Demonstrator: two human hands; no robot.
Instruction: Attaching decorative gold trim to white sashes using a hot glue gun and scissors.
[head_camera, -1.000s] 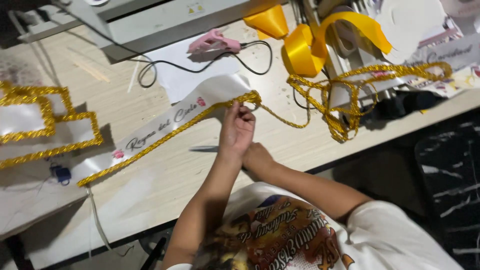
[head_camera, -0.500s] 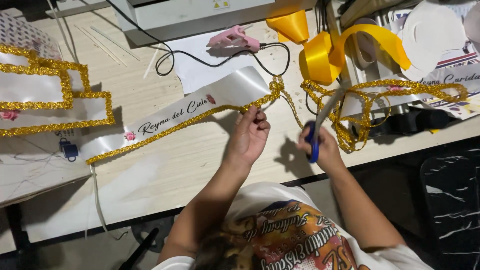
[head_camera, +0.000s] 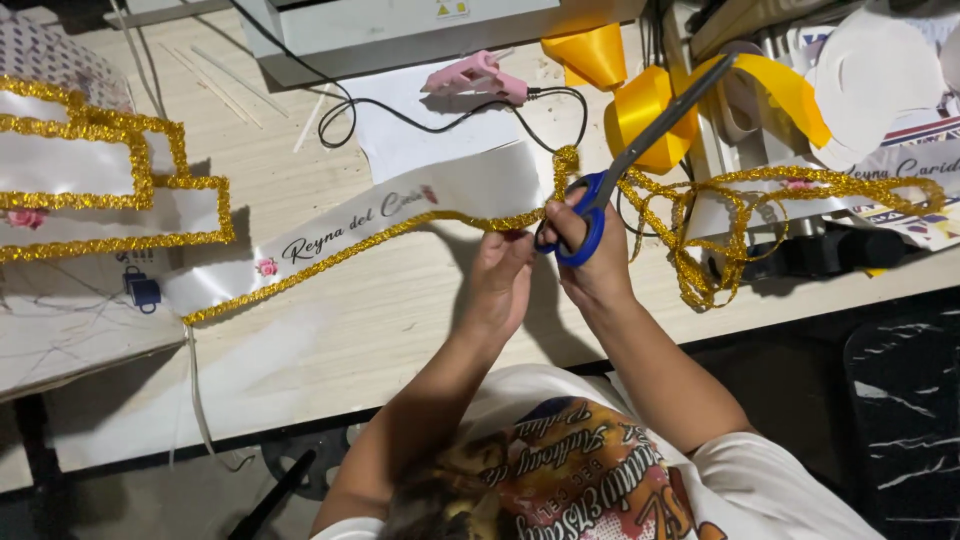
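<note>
A person is standing over a pale wooden worktable (head_camera: 330, 350), seen from above, with both bare arms reaching up from the six o'clock edge toward the centre. The left hand (head_camera: 500, 280) is closing its fingers on the end of a white satin sash (head_camera: 400, 215), pinching it by its gold glitter trim (head_camera: 340, 255). The sash is lying flat on the table, running from the hands toward eight o'clock, and is bearing dark script lettering and small pink rosettes. The right hand (head_camera: 590, 260), just beside the left toward three o'clock, is gripping blue-handled scissors (head_camera: 640, 145), fingers through the loops, the blades pointing toward one o'clock and lying close together. A loose tangle of gold trim (head_camera: 720, 240) is spilling across the table toward three o'clock. At twelve o'clock a pink glue gun (head_camera: 475, 75) is lying on white paper with its black cord looping nearby. Rolls of yellow ribbon (head_camera: 640, 110) are sitting toward one o'clock. Finished white sashes with gold borders (head_camera: 90, 190) are stacking up at nine o'clock.
</note>
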